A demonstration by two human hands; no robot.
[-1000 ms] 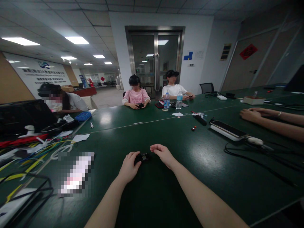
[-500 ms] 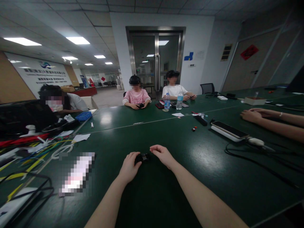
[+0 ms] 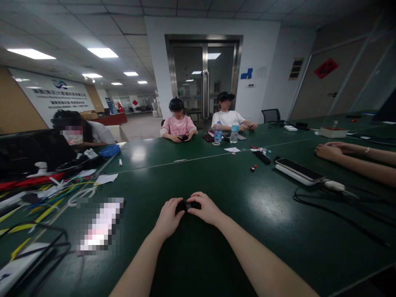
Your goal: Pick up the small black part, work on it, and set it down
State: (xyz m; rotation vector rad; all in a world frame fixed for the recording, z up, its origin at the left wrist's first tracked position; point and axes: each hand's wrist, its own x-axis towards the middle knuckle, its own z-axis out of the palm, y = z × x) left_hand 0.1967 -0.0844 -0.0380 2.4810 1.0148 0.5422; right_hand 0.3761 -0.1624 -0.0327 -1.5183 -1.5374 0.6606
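Note:
A small black object, whose kind I cannot make out, sits low over the green table in front of me. My left hand grips its left end, with thumb and fingers curled round it. On the other side, my right hand has its thumb and fingers closed on the right end. A greyish part shows between the two thumbs. The fingers hide most of both ends of the object.
Left of my arms lie a blurred phone-like slab and tangled cables. To the right are a phone on a white block and black cables. Two bottles stand farther off. Another person's hands rest at right.
My right hand has moved left and slightly down, from beside the black object onto its right end, and its fingers have closed there. My left hand keeps its hold.

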